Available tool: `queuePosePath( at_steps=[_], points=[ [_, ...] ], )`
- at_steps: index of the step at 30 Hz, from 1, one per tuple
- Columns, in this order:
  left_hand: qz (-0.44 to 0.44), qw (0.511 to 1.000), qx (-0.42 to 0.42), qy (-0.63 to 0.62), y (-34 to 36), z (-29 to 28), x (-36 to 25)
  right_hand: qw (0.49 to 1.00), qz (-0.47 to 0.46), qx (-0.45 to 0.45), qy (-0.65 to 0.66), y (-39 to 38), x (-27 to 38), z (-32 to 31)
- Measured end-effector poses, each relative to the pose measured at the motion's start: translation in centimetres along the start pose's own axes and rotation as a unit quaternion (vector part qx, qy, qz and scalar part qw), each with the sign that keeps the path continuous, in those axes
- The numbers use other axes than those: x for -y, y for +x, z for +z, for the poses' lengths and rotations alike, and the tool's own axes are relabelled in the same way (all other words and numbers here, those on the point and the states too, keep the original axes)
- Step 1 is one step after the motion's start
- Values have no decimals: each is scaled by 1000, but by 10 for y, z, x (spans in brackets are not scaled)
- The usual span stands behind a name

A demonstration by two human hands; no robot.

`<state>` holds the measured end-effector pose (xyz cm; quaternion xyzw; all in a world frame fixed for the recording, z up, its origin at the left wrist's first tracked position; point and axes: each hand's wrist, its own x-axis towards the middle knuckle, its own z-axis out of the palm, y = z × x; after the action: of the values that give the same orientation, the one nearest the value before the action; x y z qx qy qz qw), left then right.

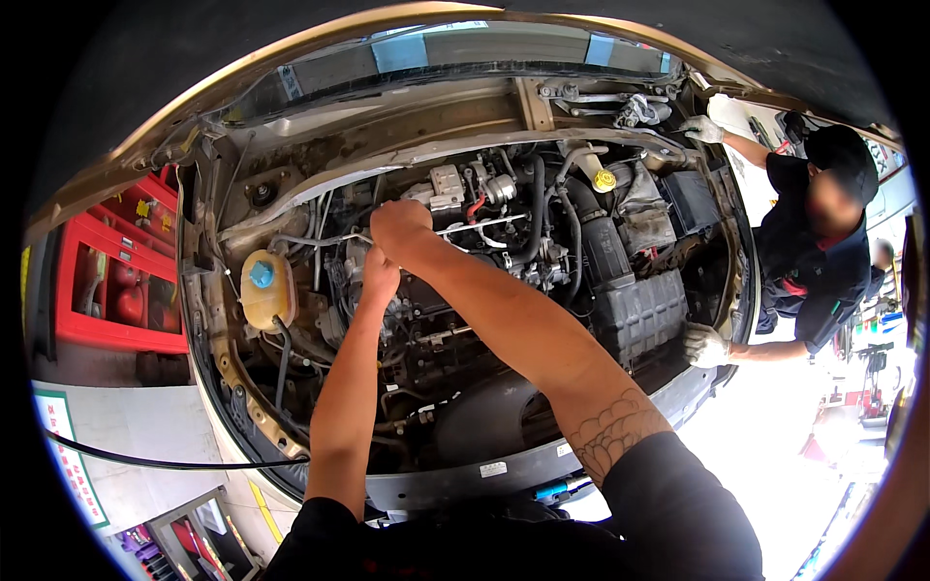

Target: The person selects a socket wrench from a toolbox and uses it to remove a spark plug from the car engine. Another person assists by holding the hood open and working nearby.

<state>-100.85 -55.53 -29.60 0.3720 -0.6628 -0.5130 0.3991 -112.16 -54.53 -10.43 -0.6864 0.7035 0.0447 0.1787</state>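
Note:
Both my arms reach over an open engine bay to the left part of the engine [426, 290]. My right hand [401, 227] is closed in a fist above the engine, and whatever it grips is hidden. Just below, my left hand [381, 276] presses close against it. Its fingers look curled, though they are partly covered by the right hand. A thin metal pipe [315, 239] runs leftward from beside my hands. Silver metal housings and a red hose [475, 207] lie right of my right hand. To the left stands a yellowed coolant tank [267, 290] with a blue cap.
A co-worker [814, 223] in dark clothes stands at the right, their gloved hands [705, 345] on the bay's edge. A grey ribbed box [644, 315] and the battery [691, 201] fill the bay's right side. A red cabinet [121, 271] stands at left. The raised hood arches overhead.

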Motion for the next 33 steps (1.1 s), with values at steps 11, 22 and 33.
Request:
queuePosePath(
  at_steps=[11, 22, 33],
  points=[
    [85, 980, -2, 177, 8, -15, -8, 992, -102, -65, -44, -5, -11, 11],
    [54, 977, -103, 176, 6, 0, -15, 998, -29, -42, -39, 11, -4, 28],
    [114, 962, -124, 215, 4, -6, 0, 995, -55, -38, -72, 22, 1, 37]
  ],
)
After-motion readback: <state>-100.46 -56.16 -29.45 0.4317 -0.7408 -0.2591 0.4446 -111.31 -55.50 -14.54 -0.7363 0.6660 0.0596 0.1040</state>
